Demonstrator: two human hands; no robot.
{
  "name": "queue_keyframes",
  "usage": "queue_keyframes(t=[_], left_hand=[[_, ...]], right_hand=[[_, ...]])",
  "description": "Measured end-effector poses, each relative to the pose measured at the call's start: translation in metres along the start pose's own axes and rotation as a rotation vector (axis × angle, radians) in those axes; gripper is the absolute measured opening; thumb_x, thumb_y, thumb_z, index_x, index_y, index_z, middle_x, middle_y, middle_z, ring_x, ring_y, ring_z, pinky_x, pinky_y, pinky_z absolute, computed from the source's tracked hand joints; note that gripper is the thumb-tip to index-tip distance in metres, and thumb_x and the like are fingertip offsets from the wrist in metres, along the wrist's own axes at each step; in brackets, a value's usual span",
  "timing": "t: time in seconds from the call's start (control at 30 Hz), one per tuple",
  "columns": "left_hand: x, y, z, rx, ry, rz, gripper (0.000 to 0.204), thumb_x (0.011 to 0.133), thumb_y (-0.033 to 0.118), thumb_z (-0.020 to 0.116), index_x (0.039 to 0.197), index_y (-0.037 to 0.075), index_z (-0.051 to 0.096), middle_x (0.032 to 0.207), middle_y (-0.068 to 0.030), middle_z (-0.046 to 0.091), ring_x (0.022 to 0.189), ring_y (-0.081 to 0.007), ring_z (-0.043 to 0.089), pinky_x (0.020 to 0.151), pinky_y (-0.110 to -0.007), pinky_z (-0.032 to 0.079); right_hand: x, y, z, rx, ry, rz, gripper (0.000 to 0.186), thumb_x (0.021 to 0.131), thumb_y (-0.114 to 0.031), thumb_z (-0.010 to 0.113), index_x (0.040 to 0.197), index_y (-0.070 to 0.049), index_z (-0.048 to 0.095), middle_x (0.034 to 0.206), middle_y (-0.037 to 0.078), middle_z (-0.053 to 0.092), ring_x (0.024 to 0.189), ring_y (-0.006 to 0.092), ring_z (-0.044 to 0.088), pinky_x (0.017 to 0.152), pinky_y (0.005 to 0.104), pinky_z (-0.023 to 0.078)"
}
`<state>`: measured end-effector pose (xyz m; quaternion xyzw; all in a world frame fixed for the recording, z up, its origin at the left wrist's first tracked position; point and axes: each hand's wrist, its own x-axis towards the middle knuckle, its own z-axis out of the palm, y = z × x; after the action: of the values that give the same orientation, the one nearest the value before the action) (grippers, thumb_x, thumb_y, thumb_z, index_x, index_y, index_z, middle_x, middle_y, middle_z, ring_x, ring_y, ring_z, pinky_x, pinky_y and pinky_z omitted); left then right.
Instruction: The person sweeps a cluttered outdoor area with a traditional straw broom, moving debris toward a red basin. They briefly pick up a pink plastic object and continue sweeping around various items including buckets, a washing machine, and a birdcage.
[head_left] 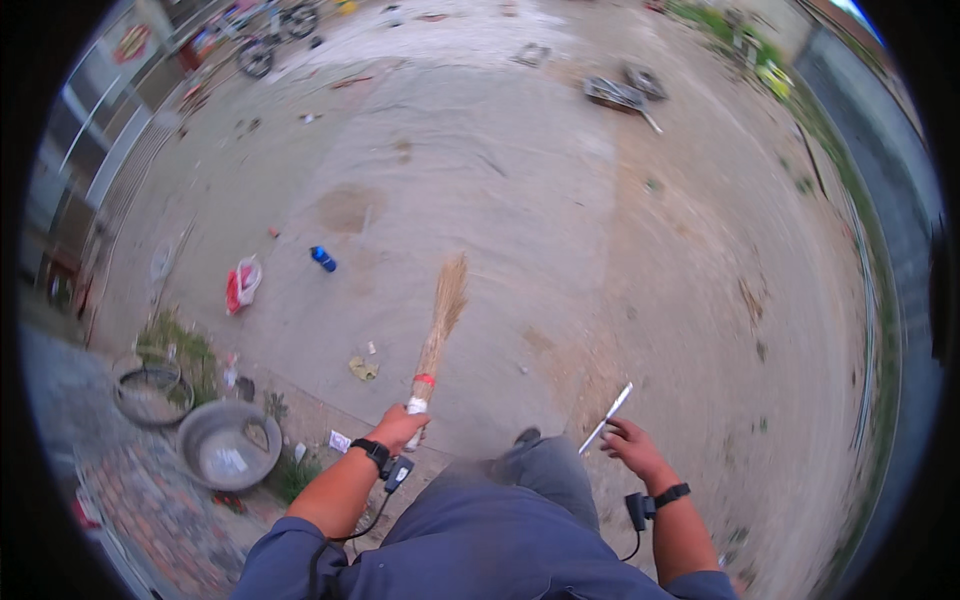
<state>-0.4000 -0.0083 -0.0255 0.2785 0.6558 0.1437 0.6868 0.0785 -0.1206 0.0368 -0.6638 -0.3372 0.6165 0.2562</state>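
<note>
My left hand [397,428] is closed round the pale wrapped handle of a straw hand broom [437,335]. A red band circles the broom above my grip, and its bristles fan out forward over the ground. To the right, my right hand [636,447] has its bent fingertips at the middle of a thin, silvery-white stick [617,403], seemingly pinching it. The stick slants, its wider end up and to the right; blur hides the exact grip. Ahead of the broom hand lies a crumpled yellowish scrap [363,368].
A blue bottle [323,258] and a red-and-white bag [243,284] lie on the ground at the left. Nearer stand a grey basin [230,446] and a round rim [152,391] among weeds. Metal trays [615,94] lie far right, a motorbike [256,57] far left.
</note>
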Motion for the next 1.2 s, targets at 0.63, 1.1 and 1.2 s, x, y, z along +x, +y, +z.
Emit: queue_keyframes(t=[0.63,1.1,1.2], left_hand=[[0.013,0.066,-0.047,-0.34,0.68,-0.347,0.044,0.081,0.006,0.073,0.115,-0.006,0.048,0.084,-0.0151,0.064,0.061,-0.0233,0.066,0.049,-0.037,0.053],[0.199,0.338,-0.286,0.038,0.772,-0.211,0.059,0.079,0.028,0.073,0.12,-0.006,0.047,0.101,-0.025,0.068,0.09,-0.0377,0.07,0.079,-0.044,0.055],[0.25,0.401,-0.345,-0.035,0.821,-0.193,0.062,0.079,0.028,0.073,0.124,-0.004,0.047,0.108,-0.0262,0.067,0.103,-0.0423,0.066,0.09,-0.046,0.052]], right_hand=[[0.434,-0.306,-0.097,-0.267,0.026,0.149,0.042,0.097,-0.021,0.059,0.134,-0.004,0.052,0.114,0.014,0.066,0.088,0.0243,0.07,0.072,0.0351,0.057],[0.704,-0.583,0.121,-0.454,-0.239,0.168,0.042,0.097,-0.019,0.058,0.134,0.001,0.052,0.113,0.015,0.067,0.093,0.026,0.071,0.076,0.0367,0.058],[0.778,-0.63,0.136,-0.485,-0.24,0.239,0.043,0.098,-0.021,0.057,0.135,0.0,0.051,0.116,0.017,0.067,0.096,0.028,0.071,0.078,0.039,0.059]])
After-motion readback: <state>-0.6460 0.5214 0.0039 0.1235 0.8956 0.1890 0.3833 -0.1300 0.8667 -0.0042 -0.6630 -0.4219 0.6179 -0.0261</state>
